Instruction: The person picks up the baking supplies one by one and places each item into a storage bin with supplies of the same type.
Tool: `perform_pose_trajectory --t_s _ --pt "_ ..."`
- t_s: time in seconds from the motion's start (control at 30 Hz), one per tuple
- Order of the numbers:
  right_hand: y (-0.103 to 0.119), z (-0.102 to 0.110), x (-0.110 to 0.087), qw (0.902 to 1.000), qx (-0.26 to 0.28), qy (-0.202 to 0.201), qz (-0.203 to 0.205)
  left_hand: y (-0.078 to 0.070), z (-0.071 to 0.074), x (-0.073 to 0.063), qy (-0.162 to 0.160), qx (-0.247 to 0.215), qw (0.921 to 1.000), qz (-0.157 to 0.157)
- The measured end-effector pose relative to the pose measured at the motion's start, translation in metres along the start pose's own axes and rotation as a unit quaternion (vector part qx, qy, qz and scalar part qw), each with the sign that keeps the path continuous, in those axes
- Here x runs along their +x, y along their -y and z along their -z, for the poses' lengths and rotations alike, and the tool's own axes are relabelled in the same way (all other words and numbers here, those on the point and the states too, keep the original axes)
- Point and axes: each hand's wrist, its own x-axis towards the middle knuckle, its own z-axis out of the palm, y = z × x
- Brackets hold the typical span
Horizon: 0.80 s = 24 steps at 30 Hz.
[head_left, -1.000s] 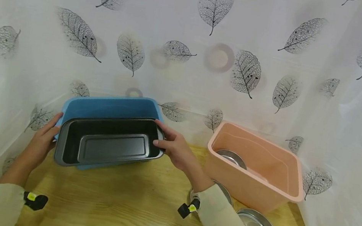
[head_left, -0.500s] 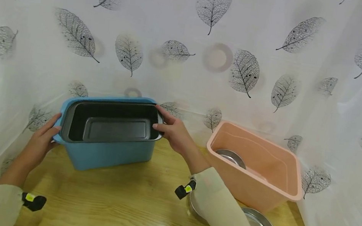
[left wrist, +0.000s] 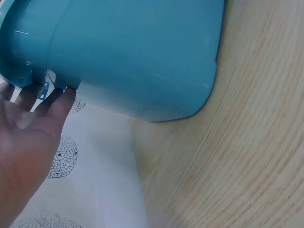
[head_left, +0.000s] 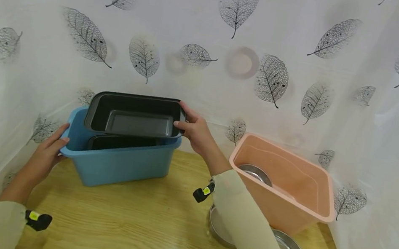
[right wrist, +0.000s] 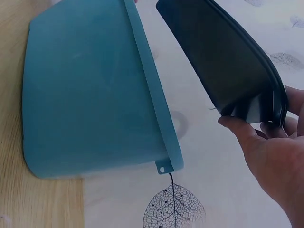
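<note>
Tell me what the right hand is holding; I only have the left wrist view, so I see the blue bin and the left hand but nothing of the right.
Observer: In the head view, the right hand grips one end of a dark pan.
Operator: Is that pan touching the bin's rim?
Observer: No, the right wrist view shows a gap between the pan and the rim of the blue bin.
Operator: And is anything inside the bin? I see only its outside.
Observer: Yes, the head view shows what looks like a second dark pan in it, partly hidden by the held one.
</note>
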Motion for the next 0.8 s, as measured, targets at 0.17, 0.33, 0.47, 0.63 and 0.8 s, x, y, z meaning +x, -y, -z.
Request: perform_pose_trajectory --t_s 0.17,0.33,0.47,0.63,0.8 --pt "-0.006 0.001 0.014 0.9998 -0.020 0.000 -0.001 0.000 -0.001 -0.001 -0.001 0.002 1.0000 0.006" --pt "-0.015 -0.001 0.028 0.9991 -0.040 0.015 -0.003 -0.001 -0.002 -0.001 0.001 -0.020 0.9998 0.008" --pt "-0.024 -0.002 0.038 0.9962 -0.083 0.021 -0.016 0.000 -0.002 0.001 0.007 -0.047 0.9989 0.004" --pt "-0.034 -0.005 0.049 0.9900 -0.135 0.029 -0.031 0.004 -0.003 0.001 0.002 -0.061 0.9981 0.006" --pt "-0.036 -0.012 0.056 0.9854 -0.163 0.031 -0.038 0.002 -0.001 0.002 -0.003 -0.046 0.9989 0.004"
